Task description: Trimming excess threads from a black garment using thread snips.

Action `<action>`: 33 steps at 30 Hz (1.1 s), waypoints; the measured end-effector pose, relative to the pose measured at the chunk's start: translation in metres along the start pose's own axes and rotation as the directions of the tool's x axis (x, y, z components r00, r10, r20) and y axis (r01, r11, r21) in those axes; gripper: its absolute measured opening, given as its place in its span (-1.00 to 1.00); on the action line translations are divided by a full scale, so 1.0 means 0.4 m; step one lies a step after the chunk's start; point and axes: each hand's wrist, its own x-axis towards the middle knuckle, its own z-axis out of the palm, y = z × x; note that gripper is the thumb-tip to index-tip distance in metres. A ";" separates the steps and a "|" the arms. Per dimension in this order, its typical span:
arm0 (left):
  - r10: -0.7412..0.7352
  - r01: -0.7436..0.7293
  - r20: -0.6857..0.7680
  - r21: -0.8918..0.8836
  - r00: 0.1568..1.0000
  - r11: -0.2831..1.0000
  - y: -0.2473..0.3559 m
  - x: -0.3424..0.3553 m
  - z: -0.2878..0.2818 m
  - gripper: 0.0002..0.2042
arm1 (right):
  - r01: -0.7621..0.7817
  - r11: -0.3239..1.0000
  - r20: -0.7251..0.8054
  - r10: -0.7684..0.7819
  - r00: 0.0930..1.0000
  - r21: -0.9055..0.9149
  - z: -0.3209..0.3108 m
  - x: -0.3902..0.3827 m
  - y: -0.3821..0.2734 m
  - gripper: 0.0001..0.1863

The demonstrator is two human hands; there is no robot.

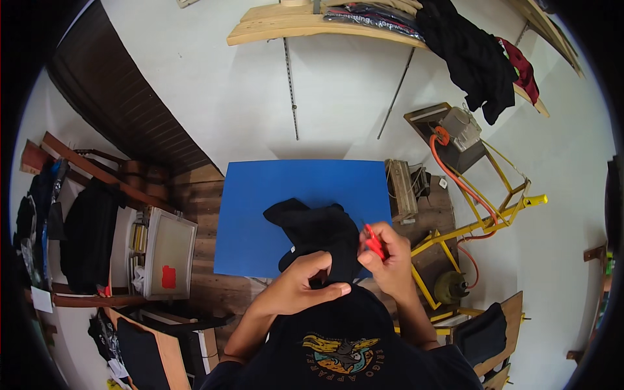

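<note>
A black garment (318,231) lies bunched on the blue tabletop (260,179), its near end lifted toward my body. My left hand (302,286) is closed on that near edge, thumb and fingers curled round the dark cloth. Just right of the cloth, my right hand (391,260) grips small red snips (373,242), whose thin dark tip points up and away from me. The lower part of the snips is hidden in my fingers. A small white tag (292,249) shows at the garment's left side.
Beyond the table, a wooden wall shelf (273,25) carries folded, bagged and hanging clothes. A yellow metal frame (468,227) with an orange hose stands at right. At left are a pale framed screen (170,257) and a wooden rack with black garments (91,234).
</note>
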 end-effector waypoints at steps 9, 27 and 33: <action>-0.220 -0.054 -0.281 -0.721 0.934 0.690 -0.048 0.013 0.080 -0.87 | -0.257 0.844 -0.045 0.314 0.948 0.470 0.063 -0.027 -0.020 -0.75; -0.064 -0.284 -0.598 -0.470 0.799 0.836 -0.014 0.009 0.054 -0.90 | -0.022 0.992 -0.194 0.046 0.980 0.124 0.072 -0.084 0.002 -0.83; 0.060 -0.181 -0.317 -0.367 0.946 0.912 0.014 -0.020 0.025 -0.82 | 0.194 0.975 0.163 -0.175 0.971 -0.111 -0.038 -0.033 -0.035 -0.65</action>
